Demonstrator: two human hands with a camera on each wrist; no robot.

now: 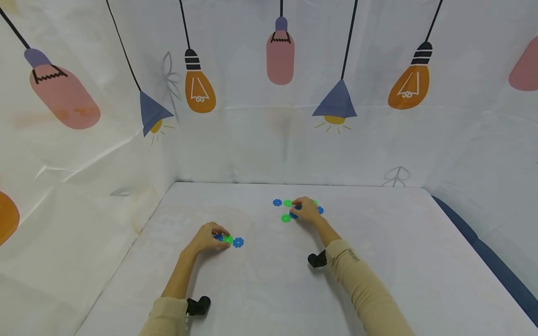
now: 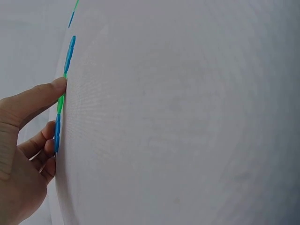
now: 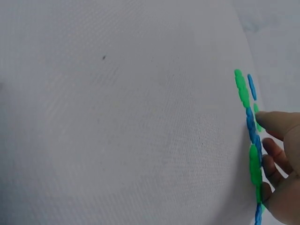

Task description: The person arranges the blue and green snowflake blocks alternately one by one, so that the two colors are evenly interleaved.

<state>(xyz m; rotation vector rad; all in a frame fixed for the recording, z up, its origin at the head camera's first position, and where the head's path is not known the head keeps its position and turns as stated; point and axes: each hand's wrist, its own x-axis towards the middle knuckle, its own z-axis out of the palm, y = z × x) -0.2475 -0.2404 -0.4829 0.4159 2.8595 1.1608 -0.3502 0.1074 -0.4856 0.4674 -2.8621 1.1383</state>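
Note:
Left of centre my left hand (image 1: pixel 204 237) holds a green flower-shaped disc (image 1: pixel 228 240) between thumb and fingertips. A blue disc (image 1: pixel 238 242) touches it on the right; another blue disc (image 1: pixel 218 237) sits on its left, partly covered by the fingers. In the left wrist view, the thumb crosses the green disc (image 2: pixel 60 103) and the other fingers curl by a blue disc (image 2: pixel 57 133). Farther back, my right hand (image 1: pixel 308 211) pinches a blue disc (image 1: pixel 298 207) within a small cluster. Part of that cluster is hidden by the hand.
Around the right hand lie blue discs (image 1: pixel 277 202) and green discs (image 1: pixel 286 218), flat on the white table (image 1: pixel 269 289). White cloth (image 1: pixel 252 149) printed with lamps hangs behind and at the left. Black wrist mounts (image 1: pixel 199 306) stick out from both sleeves.

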